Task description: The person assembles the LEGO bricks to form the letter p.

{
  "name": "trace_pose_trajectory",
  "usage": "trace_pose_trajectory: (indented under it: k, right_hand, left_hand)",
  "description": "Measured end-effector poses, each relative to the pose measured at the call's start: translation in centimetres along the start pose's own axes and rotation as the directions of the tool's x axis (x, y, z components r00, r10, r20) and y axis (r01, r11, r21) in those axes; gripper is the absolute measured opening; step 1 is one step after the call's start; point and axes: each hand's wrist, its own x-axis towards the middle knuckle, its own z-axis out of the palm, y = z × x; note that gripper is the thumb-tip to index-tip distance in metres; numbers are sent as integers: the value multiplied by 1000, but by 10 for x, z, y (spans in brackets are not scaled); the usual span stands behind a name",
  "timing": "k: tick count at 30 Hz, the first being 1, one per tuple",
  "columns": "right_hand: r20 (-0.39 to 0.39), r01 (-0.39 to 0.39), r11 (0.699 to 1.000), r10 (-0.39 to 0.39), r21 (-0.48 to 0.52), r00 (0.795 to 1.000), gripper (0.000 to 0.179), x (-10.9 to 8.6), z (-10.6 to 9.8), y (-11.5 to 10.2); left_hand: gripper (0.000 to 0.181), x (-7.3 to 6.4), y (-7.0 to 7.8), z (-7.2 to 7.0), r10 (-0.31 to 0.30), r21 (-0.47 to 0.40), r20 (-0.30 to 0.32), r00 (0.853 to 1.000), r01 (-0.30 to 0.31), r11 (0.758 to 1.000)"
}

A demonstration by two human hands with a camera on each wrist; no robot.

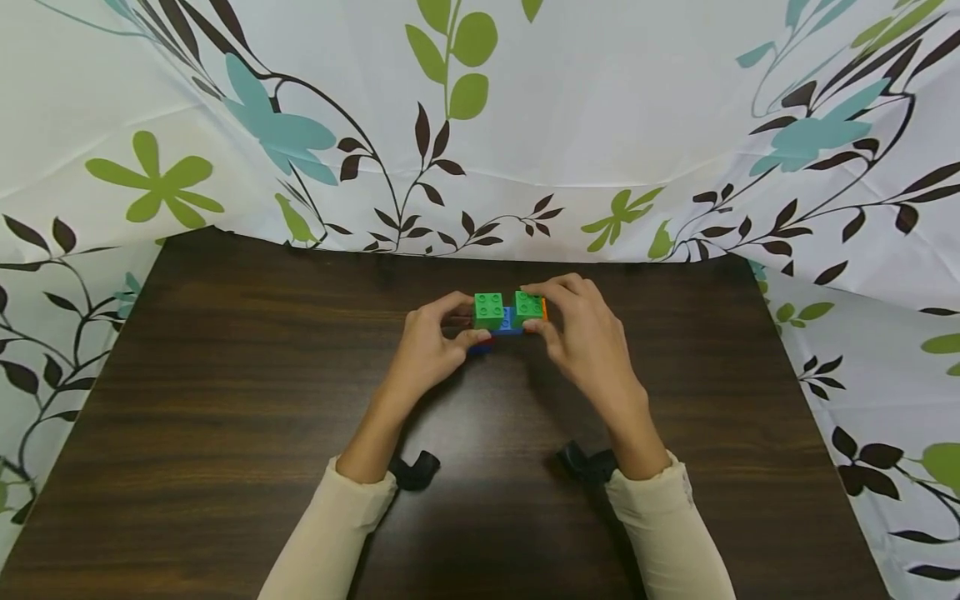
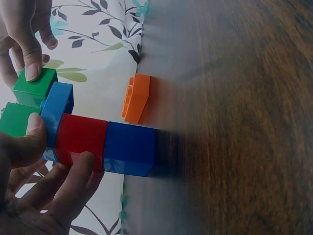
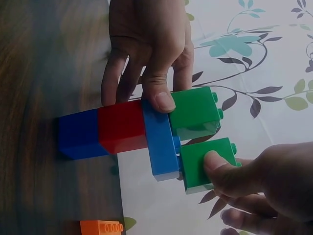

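A toy-brick stack stands on the table: a dark blue brick [image 2: 129, 148] at the bottom, a red brick [image 3: 122, 126] above it, then a longer lighter blue brick [image 3: 160, 142] lying across. On that brick's left end sits a green brick [image 1: 488, 311]. My left hand [image 1: 431, 340] grips the stack, thumb near the green and lighter blue bricks, fingers around the red one. My right hand [image 1: 588, 333] pinches a second green brick [image 3: 208, 164] at the right end of the lighter blue brick. Some studs show between them; whether it is fully seated I cannot tell.
An orange brick [image 2: 137, 98] lies on the dark wooden table [image 1: 225, 417], to the right of the stack and partly behind my right hand in the head view. A leaf-patterned white cloth [image 1: 600, 108] hangs along the table's far edge.
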Motion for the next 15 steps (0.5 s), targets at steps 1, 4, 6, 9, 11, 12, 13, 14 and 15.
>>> trace_pose_trajectory:
  k: [1, 4, 6, 9, 11, 12, 13, 14, 15]
  right_hand:
    - [3, -1, 1000, 1, 5, 1000, 45, 0, 0, 0]
    - [10, -4, 1000, 4, 16, 1000, 45, 1, 0, 1]
    - [15, -6, 1000, 6, 20, 1000, 45, 1, 0, 1]
    - [22, -6, 1000, 6, 18, 1000, 46, 2, -1, 1]
    - [26, -6, 1000, 6, 12, 1000, 46, 3, -2, 1]
    - [29, -6, 1000, 6, 9, 1000, 46, 3, -2, 1]
    - [31, -6, 1000, 5, 5, 1000, 46, 3, -2, 1]
    - [32, -4, 1000, 4, 3, 999, 45, 3, -2, 1]
    - [33, -3, 1000, 3, 1, 999, 45, 3, -2, 1]
  left_hand:
    - [31, 0, 0, 0, -2, 2, 0, 1000, 2, 1000]
    - [31, 0, -1, 0, -8, 7, 5, 1000, 8, 1000]
    - [31, 0, 0, 0, -8, 6, 9, 1000, 8, 1000]
    - [31, 0, 0, 0, -7, 3, 10, 1000, 7, 1000]
    - [32, 0, 0, 0, -8, 4, 10, 1000, 8, 1000]
    - [32, 0, 0, 0, -8, 6, 9, 1000, 8, 1000]
    - [32, 0, 0, 0, -8, 7, 10, 1000, 8, 1000]
    - [32, 0, 0, 0, -10, 9, 10, 1000, 10, 1000]
    - [32, 0, 0, 0, -12, 11, 10, 1000, 11, 1000]
